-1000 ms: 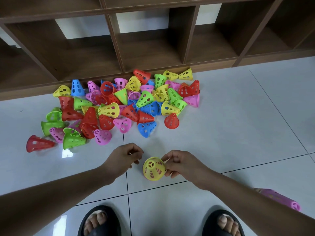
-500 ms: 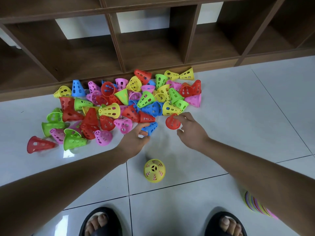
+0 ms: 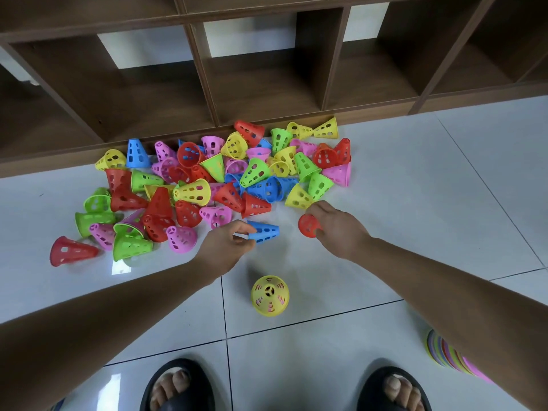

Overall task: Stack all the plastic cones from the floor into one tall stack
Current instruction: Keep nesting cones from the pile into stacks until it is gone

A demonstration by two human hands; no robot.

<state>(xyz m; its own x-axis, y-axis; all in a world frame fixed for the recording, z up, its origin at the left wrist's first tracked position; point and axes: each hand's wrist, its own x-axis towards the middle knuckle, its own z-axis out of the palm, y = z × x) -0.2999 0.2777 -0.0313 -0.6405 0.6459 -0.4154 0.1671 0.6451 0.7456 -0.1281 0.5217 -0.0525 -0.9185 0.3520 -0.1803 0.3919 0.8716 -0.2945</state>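
Sandals (image 3: 178, 387): two black ones are standing on the white tile floor (image 3: 415, 203), nearest the camera, behind both hands.
Stack (image 3: 441, 348): nested cones of mixed colours are lying on their side, near side of the right hand and beyond its forearm; the far end is hidden by the arm.
Yellow cone (image 3: 269, 295): it is sitting alone, tip up, near side of both hands and between them, touching neither.
Left hand (image 3: 225, 247): thumb and fingers are pinching narrowly on the small end of the blue cone (image 3: 265, 231).
Blue cone: it is lying sideways, wide mouth pointing toward the right hand, just apart from it.
Right hand (image 3: 341, 229): fingers are curling round the red cone (image 3: 308, 225), holding it at its rim.
Red cone: it is showing its open mouth toward the left hand; whether it is touching the floor, cannot tell.
Pile (image 3: 207, 179): loose cones in red, yellow, green, blue and pink are lying just past both hands, spreading wide to the left hand's side.
Shelf (image 3: 267, 78): dark wooden cubbies are standing beyond the pile, some cones touching the base.
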